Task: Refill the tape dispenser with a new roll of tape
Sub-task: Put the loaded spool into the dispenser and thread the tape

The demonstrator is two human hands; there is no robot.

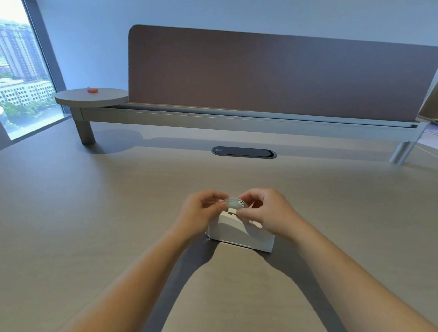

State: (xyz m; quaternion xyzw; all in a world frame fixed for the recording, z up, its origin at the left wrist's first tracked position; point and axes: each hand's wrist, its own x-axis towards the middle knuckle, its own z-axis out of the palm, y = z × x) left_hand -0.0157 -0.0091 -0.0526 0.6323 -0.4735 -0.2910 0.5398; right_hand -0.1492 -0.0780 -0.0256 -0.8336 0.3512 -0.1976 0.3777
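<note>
Count: two bare hands, one white box-shaped plastic tape dispenser, one pale translucent roll of tape with a small white patterned patch on its side, one small red object on the round grey side shelf, one dark oval cable port set in the beige wood-grain desk, one long brown divider panel on a grey rail with two legs visible

Dispenser stands on the desk near centre, close to the person, casting a shadow toward the camera. Top edge partly hidden by both hands

Roll sits just above the dispenser's top, held between the hands. Left hand has fingers curled and pinched on the roll's left side. Right hand has thumb and fingertips closed on the roll's right side, near a small tab at the dispenser's top. Whether the roll touches the dispenser: cannot tell

Window far left, buildings outside
</note>
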